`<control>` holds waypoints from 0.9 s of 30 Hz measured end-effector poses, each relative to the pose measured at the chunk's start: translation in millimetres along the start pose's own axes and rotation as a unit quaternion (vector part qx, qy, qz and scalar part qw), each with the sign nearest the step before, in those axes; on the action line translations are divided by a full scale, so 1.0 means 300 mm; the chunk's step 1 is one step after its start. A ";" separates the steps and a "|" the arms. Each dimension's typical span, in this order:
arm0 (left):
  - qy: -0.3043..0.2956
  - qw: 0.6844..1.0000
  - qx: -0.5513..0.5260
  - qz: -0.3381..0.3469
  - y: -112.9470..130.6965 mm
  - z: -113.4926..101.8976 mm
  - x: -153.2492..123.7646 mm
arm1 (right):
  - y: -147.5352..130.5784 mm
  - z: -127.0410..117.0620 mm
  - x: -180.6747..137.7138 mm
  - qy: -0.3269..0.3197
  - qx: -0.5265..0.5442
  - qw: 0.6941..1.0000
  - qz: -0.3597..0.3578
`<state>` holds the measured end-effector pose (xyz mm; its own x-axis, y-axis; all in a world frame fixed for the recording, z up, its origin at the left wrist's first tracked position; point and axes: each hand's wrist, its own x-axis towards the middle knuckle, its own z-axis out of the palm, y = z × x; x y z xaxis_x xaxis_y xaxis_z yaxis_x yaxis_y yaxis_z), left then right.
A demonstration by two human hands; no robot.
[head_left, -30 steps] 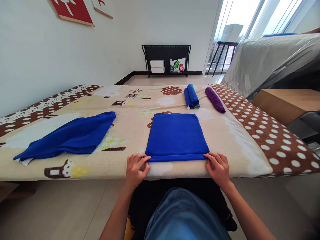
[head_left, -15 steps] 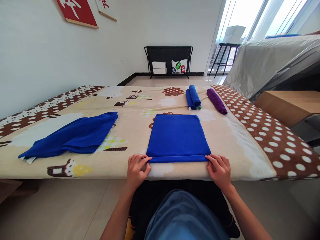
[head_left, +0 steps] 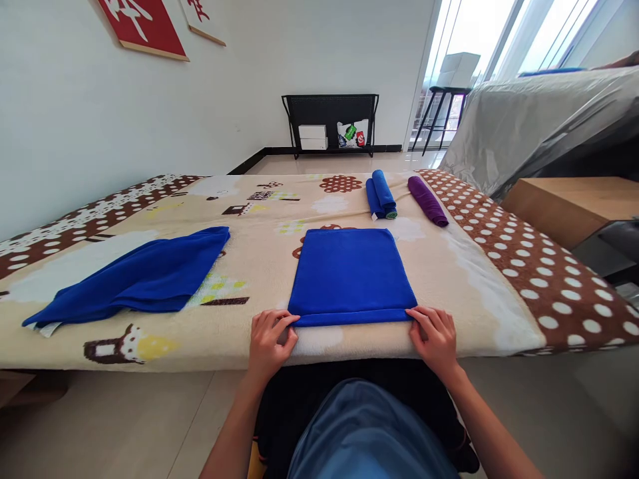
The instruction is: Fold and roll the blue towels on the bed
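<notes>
A square blue towel (head_left: 352,269) lies flat on the patterned blanket in front of me, its near edge turned over in a narrow strip. At that strip's left end, my left hand (head_left: 272,340) pinches the cloth between thumb and fingers. My right hand (head_left: 434,336) grips the right end the same way. Off to the left a second blue towel (head_left: 144,276) is spread loosely, with a white tag at its near corner. Beyond the square towel are rolled blue towels (head_left: 382,194), side by side, and a rolled purple towel (head_left: 428,201).
The blanket (head_left: 259,253) covers a bed, with brown polka-dot borders (head_left: 562,286). A wooden box-like piece (head_left: 574,199) stands at the right, near a plastic-covered bulk (head_left: 539,120). Against the far wall is a black rack (head_left: 332,110); a stool (head_left: 442,110) stands by the window.
The whole view has shifted slightly, so things sit a little further left. Both hands keep their hold on the folded edge, which looks about the same.
</notes>
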<state>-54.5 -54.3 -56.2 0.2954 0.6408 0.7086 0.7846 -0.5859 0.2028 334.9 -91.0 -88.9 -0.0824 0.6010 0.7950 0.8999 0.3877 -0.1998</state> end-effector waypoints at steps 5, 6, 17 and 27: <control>0.002 1.000 -0.005 0.000 0.003 0.000 0.003 | -0.003 0.002 0.000 -0.003 -0.005 1.000 -0.001; 0.002 1.000 -0.005 -0.001 0.002 0.000 0.001 | -0.003 0.003 0.000 -0.003 -0.004 1.000 -0.001; 0.000 1.000 -0.006 0.001 -0.003 0.000 -0.006 | 0.007 0.011 -0.007 0.000 -0.004 1.000 -0.006; -0.009 1.000 -0.012 -0.008 -0.003 -0.001 -0.006 | 0.003 0.007 -0.008 0.000 -0.004 1.000 -0.001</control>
<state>-55.9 -54.9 -57.4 0.2924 0.6586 0.6934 0.7757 -0.5874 0.2308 334.9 -90.6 -92.1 -0.0834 0.6003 0.7954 0.9030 0.3831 -0.1945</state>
